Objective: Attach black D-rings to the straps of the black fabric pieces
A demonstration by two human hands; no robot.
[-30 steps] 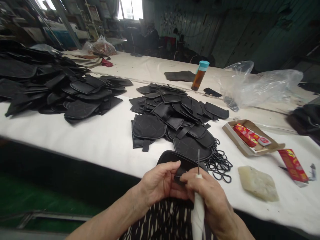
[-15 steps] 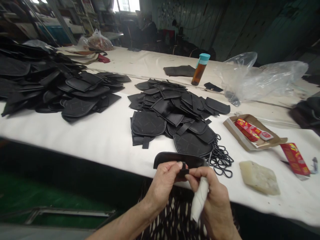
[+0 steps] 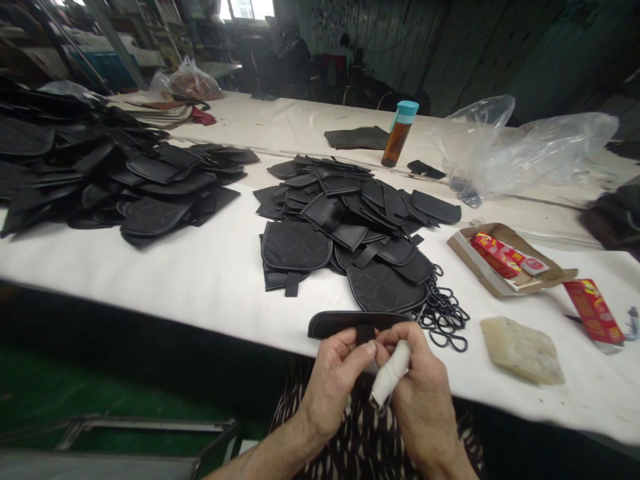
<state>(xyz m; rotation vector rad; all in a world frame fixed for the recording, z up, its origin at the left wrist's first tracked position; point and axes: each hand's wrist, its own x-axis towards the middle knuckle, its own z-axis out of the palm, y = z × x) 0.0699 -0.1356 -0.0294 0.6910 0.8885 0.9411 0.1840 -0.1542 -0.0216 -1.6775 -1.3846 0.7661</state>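
At the table's front edge, a black leather flap piece point(image 3: 330, 324) is tilted up in front of me. My left hand point(image 3: 330, 377) is closed, pinching the short black strap point(image 3: 366, 333) on this piece between thumb and fingers. Close beside it, my right hand point(image 3: 425, 383) has its fingertips at the lower end of the strap. It also grips a tool with a white wrapped handle point(image 3: 391, 375); the tool's working end is hidden by the fingers. Black metal D-shaped rings point(image 3: 453, 340) lie heaped just beyond my right hand.
Piles of similar black pieces point(image 3: 297, 247) lie ahead and to the left point(image 3: 160, 217). On the right are a yellowish block point(image 3: 523, 350), a cardboard box point(image 3: 493, 283) with red packets, and another red packet point(image 3: 595, 313). Farther back are a bottle point(image 3: 397, 137) and clear plastic bags point(image 3: 550, 157).
The strap now stands upright between my fingertips, and my hands have come closer together. The white handle has swung up and left. The flap piece tilts flatter.
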